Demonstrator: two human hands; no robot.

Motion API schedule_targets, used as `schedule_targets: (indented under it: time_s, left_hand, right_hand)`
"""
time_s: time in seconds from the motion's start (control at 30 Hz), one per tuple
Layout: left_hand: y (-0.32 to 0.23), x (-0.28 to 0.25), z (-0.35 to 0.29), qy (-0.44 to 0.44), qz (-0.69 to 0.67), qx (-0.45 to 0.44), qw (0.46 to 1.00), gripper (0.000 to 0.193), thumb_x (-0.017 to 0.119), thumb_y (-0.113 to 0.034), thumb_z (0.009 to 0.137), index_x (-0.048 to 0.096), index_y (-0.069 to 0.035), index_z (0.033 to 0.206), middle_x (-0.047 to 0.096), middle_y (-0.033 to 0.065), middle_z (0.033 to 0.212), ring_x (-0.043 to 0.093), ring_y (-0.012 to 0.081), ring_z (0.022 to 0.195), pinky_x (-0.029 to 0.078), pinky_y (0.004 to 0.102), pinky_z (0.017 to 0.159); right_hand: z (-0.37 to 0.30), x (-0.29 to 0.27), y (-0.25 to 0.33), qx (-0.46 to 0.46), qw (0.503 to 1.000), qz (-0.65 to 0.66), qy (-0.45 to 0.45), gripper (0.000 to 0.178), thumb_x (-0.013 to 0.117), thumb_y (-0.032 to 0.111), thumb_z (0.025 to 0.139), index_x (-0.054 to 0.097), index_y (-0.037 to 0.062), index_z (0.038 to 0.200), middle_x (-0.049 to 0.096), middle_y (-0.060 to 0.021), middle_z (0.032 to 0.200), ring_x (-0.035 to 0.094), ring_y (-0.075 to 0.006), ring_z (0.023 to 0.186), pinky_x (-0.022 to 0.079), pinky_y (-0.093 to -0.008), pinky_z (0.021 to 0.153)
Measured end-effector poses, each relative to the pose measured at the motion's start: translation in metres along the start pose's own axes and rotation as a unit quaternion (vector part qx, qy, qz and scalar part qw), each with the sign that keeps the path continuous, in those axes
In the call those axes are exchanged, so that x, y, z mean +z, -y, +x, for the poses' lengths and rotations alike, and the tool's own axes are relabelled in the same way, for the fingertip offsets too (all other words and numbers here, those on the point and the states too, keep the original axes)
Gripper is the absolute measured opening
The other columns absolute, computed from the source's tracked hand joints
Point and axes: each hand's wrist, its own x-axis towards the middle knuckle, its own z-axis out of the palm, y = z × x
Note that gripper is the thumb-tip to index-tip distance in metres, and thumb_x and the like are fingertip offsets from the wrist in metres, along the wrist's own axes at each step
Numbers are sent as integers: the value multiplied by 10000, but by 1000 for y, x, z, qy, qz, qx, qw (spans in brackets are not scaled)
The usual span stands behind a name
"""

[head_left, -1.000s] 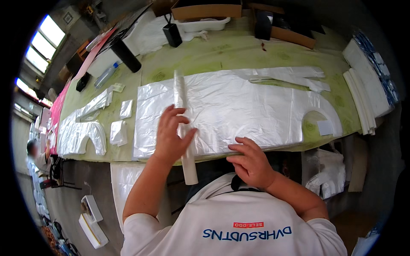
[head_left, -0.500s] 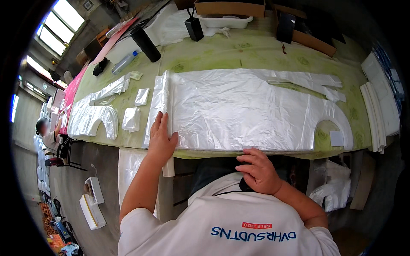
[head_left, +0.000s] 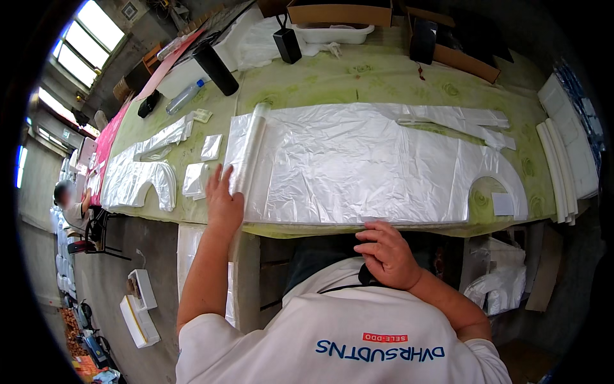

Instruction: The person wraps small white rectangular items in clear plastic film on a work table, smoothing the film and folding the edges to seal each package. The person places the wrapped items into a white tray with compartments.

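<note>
A large, thin translucent white plastic apron (head_left: pixel 358 160) lies flat on the table, its curved neck loop and long ties toward the right. Across its left end runs a loose raised fold (head_left: pixel 254 150). My left hand (head_left: pixel 224 201) is at that left end, fingers spread, nothing held; whether the fingertips touch the plastic I cannot tell. Beside them lies a small folded plastic packet (head_left: pixel 195 180), with another packet (head_left: pixel 211 147) behind it. My right hand (head_left: pixel 390 256) hovers by the table's front edge, fingers loosely apart and holding nothing.
Another plastic piece (head_left: pixel 137 182) lies at left. Behind stand a bottle (head_left: pixel 185 96), a black cylinder (head_left: pixel 215 69), a black box-shaped object (head_left: pixel 287 45) and cardboard boxes (head_left: pixel 465 61). White rolls (head_left: pixel 556 169) stand at right. Far left, a person (head_left: pixel 71 205) sits at a pink-covered table.
My left hand has shifted left and a little nearer, off the fold. The fold's far end has moved right and now slants. My right hand has barely moved.
</note>
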Motion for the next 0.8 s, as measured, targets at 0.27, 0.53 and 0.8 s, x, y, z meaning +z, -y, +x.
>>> schedule_targets:
  time_s: [0.27,0.53,0.8]
  left_hand:
    - [18,6,1,58,-28,7,998,751,687,-154,881,351,-100,1550,403,200,1548,384,425,1408,323,457,1175]
    - [-10,-20,-5,131,-519,-175,826,697,538,-42,967,270,-145,1603,522,127,1431,534,194,1234,455,314,1017]
    - [-149,2,-59,208,-746,-260,577,690,460,-97,981,200,-171,1616,553,154,1409,611,223,1088,566,366,815]
  right_hand:
    - [-1,2,1,6,1000,-2,-2,260,707,-10,763,715,70,1010,667,-121,1138,591,-358,1156,502,-454,980]
    - [0,-3,9,33,997,39,-51,261,669,-45,794,704,60,1031,670,-137,1117,613,-367,1112,504,-454,960]
    - [21,11,21,411,778,475,25,399,560,168,1037,486,24,1401,597,-78,1245,585,-158,1109,517,-315,926]
